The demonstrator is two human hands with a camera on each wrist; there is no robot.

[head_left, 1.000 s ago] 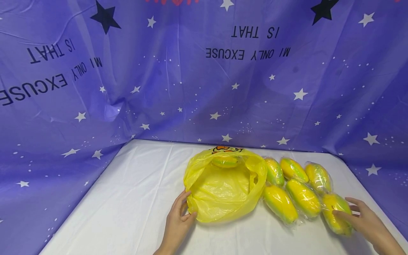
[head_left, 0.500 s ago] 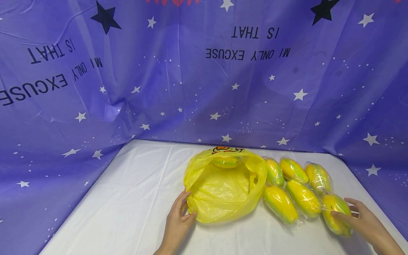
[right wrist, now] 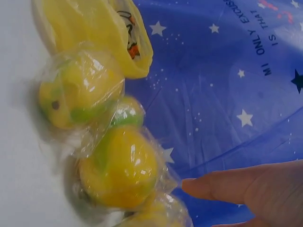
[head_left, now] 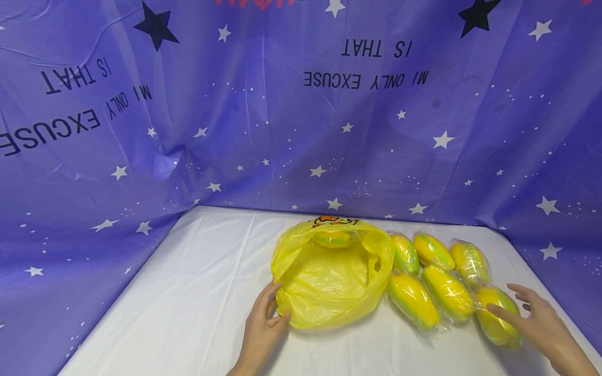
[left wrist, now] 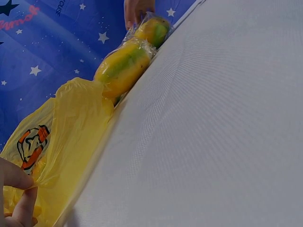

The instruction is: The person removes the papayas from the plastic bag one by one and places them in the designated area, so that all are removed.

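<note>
A yellow plastic bag (head_left: 329, 308) lies with its mouth toward me, one mango (head_left: 331, 239) visible inside. My left hand (head_left: 263, 318) pinches the near left part of its rim between thumb and fingers; the left wrist view shows the thin plastic (left wrist: 80, 137) drawn to the fingertips. At the far right of the group sits a plastic-wrapped yellow-green mango (head_left: 499, 324). Over its right side my right hand (head_left: 541, 324) is spread, thumb in front of it and fingers straight and apart. The right wrist view shows a finger (right wrist: 222, 187) beside the wrapping, with a small gap.
Several more wrapped mangoes lie right of the bag in two rows, among them a front one (head_left: 414, 301) beside the bag and a back one (head_left: 470, 261). A white cloth (head_left: 178, 292) covers the table. A purple star-patterned curtain (head_left: 282, 130) rises behind and along both sides.
My right hand has loosened from the front right mango and lifted slightly, its fingers spreading. That mango has turned and shifted a little. The left hand and bag stay as they were.
</note>
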